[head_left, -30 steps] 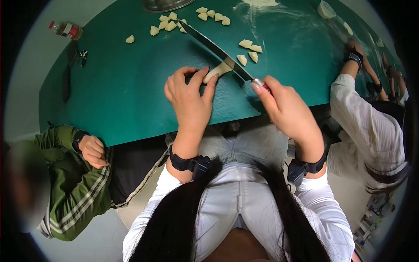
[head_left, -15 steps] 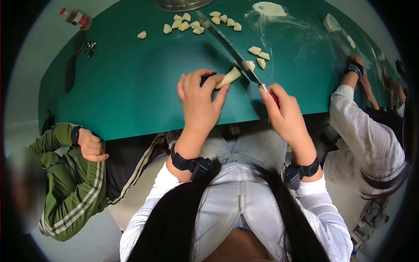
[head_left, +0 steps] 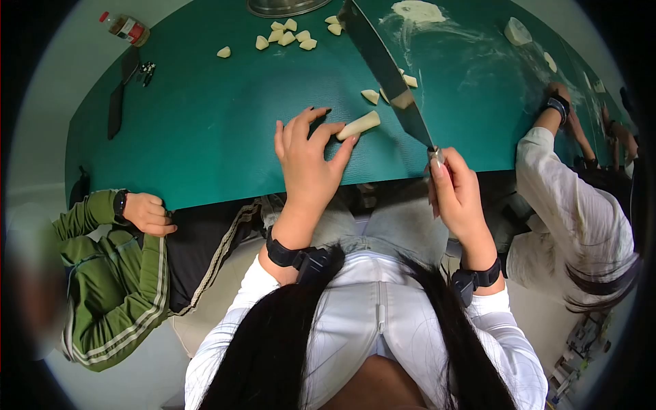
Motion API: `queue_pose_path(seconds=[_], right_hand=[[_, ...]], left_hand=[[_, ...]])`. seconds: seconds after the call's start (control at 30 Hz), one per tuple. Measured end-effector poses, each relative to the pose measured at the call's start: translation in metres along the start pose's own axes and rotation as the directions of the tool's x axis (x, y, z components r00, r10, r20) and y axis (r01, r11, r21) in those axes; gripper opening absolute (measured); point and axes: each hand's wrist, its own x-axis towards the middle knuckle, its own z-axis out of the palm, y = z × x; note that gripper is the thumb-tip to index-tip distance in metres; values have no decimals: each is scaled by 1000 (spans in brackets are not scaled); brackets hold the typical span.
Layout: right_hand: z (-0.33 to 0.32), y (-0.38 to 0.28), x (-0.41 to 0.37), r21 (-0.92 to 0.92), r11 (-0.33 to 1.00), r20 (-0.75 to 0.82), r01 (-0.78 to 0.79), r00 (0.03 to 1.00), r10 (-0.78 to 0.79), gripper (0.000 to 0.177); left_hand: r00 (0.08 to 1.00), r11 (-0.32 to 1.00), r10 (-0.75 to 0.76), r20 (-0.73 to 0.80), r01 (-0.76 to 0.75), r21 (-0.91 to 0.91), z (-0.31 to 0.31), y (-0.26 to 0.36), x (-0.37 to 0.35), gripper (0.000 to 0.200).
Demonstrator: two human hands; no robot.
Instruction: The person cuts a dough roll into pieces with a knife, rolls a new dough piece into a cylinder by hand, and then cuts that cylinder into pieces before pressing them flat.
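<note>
My left hand is closed in a pinch on the near end of a short pale dough roll, which lies on the green table. My right hand grips the handle of a kitchen knife. Its broad blade slants up and away to the left, flat side showing, apart from the roll. A cut dough piece rests just left of the blade. Other pieces, such as one dough piece at its right edge, are partly hidden behind it.
More dough pieces lie farther back, near a metal dish. Flour, a clear plastic cup, a red-lidded jar and a dark phone-like object are on the table. People sit on both sides.
The knife has moved right, away from the roll's end, and its blade has turned to show more of its flat side. A dough piece now shows left of the blade.
</note>
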Motion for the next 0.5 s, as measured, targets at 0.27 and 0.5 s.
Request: queue_pose_path(seconds=[0.27,0.5], right_hand=[[7,7,-7,38,999,15,-19,1000,19,20],[14,6,-5,-68,995,111,76,992,-68,19]], left_hand=[[997,996,-49,-57,53,75,-5,-4,-4,20],[985,984,-98,-143,117,132,-20,-22,-8,20]])
